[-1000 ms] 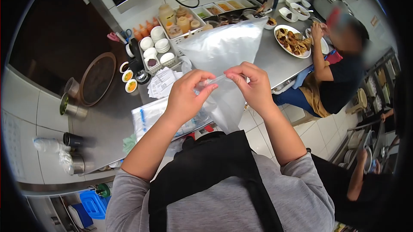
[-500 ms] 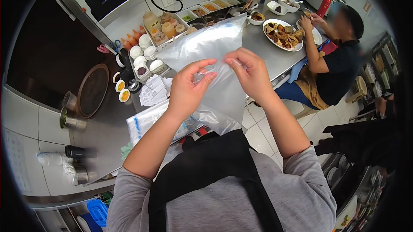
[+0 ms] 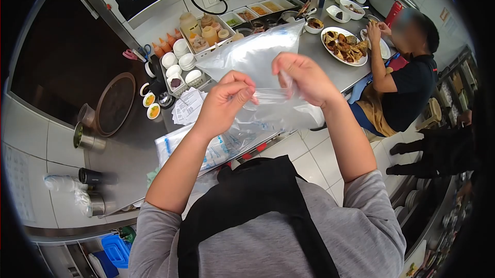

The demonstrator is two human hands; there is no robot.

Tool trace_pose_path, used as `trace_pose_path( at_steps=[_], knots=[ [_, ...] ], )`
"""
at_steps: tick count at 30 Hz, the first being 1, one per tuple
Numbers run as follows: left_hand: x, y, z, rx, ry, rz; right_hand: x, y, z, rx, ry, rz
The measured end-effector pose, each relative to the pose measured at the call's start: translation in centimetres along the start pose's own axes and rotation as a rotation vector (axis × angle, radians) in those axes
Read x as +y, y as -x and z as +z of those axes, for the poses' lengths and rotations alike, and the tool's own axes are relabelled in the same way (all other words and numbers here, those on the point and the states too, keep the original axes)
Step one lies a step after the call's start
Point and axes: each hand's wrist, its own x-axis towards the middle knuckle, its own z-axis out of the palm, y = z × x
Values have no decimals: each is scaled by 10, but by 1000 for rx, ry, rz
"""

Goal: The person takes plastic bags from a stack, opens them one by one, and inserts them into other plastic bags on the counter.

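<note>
1. I'm looking down into a tiled kitchen with a long steel bench (image 3: 129, 149) running from the near left to the far right, against a white tiled wall.
2. My left hand (image 3: 225, 104) is pinched shut on the edge of a clear plastic bag (image 3: 258, 59), thumb and fingers closed on the film.
3. My right hand (image 3: 305, 78) is clenched on the same edge, just beside the left, with a short stretch of plastic pulled tight between the two.
4. The bag is in the air above the bench's front edge; most of it rises away from me towards the far side, and a loose part hangs below my hands.
5. Under my left forearm, a stack of printed plastic bags (image 3: 206, 146) lies at the front edge of the bench.
6. Beyond it are paper slips (image 3: 186, 105), a rack of small white bowls (image 3: 180, 64) and sauce bottles (image 3: 201, 30) near the back edge.
7. At the far right end another person (image 3: 407, 87) sits at the bench, one hand at a plate of fried food (image 3: 344, 46).
</note>
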Motion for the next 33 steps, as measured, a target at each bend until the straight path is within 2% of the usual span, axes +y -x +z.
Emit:
trace_pose_path(
  at_steps=[2,3,5,6,8,9,10,12,13,14,16,17,18,20,21,22,24,25,27,28,29,30,32,33],
  knots=[
    [11,2,-1,87,212,-85,10,-3,3,21,198,163],
    [9,4,-4,90,211,-82,20,-5,-5,58,235,179],
    [2,9,-12,158,795,-204,35,-10,-22,119,139,149],
    [1,11,-16,162,795,-201,36,-11,-29,182,41,122],
    [0,14,-21,-98,595,-302,20,-7,-39,136,-53,86],
    [3,14,-20,-96,596,-303,11,-4,-40,96,-149,49],
    [8,13,-19,-163,350,-321,-1,1,-36,95,-149,50],
    [17,11,-18,-292,-146,-345,-20,14,-23,-240,346,15],
    [10,12,-23,-220,7,-405,-13,16,-21,-255,510,-40],
    [3,12,-24,-219,7,-402,-15,17,-20,-255,513,-42],
    [0,11,-23,-62,523,-248,-21,19,-18,-366,942,296],
    [2,14,-18,-78,656,-336,-10,19,-23,-304,848,187],
    [3,15,-13,-77,656,-331,-10,19,-27,-305,853,185],
    [2,17,-7,-100,363,-383,-10,19,-34,-1,484,219],
    [-3,18,-5,-124,24,-269,-3,19,-32,50,369,52],
    [-8,17,-2,-123,25,-265,-2,20,-31,50,372,50],
    [-17,14,1,-94,58,-380,-1,22,-26,28,-82,-27],
    [-23,14,1,-93,58,-376,-1,25,-21,27,-78,-29],
    [-33,13,-4,126,503,-407,-2,34,-10,-4,-129,25],
    [-36,14,-8,124,504,-405,-2,36,-7,-20,-156,53],
    [-38,16,-13,101,737,-371,5,37,-15,-96,-20,105],
    [-39,17,-16,75,969,-334,10,36,-20,-96,-19,104],
    [-48,21,-9,53,975,-381,18,33,-30,-100,733,197],
    [-50,23,-4,32,983,-429,27,31,-39,-99,734,198]
  ],
)
